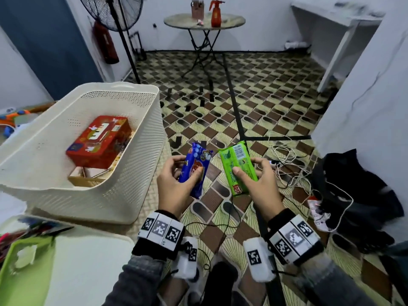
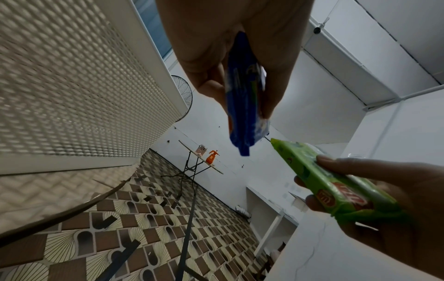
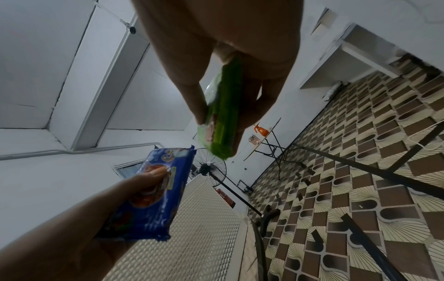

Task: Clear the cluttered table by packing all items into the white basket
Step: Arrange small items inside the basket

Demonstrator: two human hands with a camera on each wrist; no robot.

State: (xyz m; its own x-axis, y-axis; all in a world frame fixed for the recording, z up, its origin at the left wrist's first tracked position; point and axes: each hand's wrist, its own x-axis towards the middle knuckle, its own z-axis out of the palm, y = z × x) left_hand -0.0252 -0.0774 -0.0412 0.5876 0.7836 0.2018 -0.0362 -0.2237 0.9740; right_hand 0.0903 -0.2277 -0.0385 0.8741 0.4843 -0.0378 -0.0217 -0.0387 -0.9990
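Right now the left hand (image 1: 174,182) holds a blue snack pack (image 1: 194,167). Its thumb lies on the front of the pack and its fingers curl round the back. The right hand (image 1: 257,181) holds a green snack pack (image 1: 237,166) the same way, with the thumb on top. Both packs are up in the air, side by side and close, but not touching. They hang over the patterned floor (image 1: 276,89), just to the right of the white basket (image 1: 136,164).

The white basket has little holes all over its walls. It sits on the tabletop (image 1: 88,261) at the left. Inside it lies a red box (image 1: 99,140), tilted, on top of a brown cardboard piece (image 1: 84,176).

A green tray (image 1: 26,268) lies on the tabletop near the bottom left corner.

Far back in the room stands a small round table (image 1: 204,21) with an orange spray bottle (image 1: 216,13) on it. A big fan (image 1: 114,9) stands by the wall, with a red fire extinguisher (image 1: 106,44) beside it. White cables (image 1: 284,155) and a dark cloth (image 1: 357,184) lie on the floor at the right.
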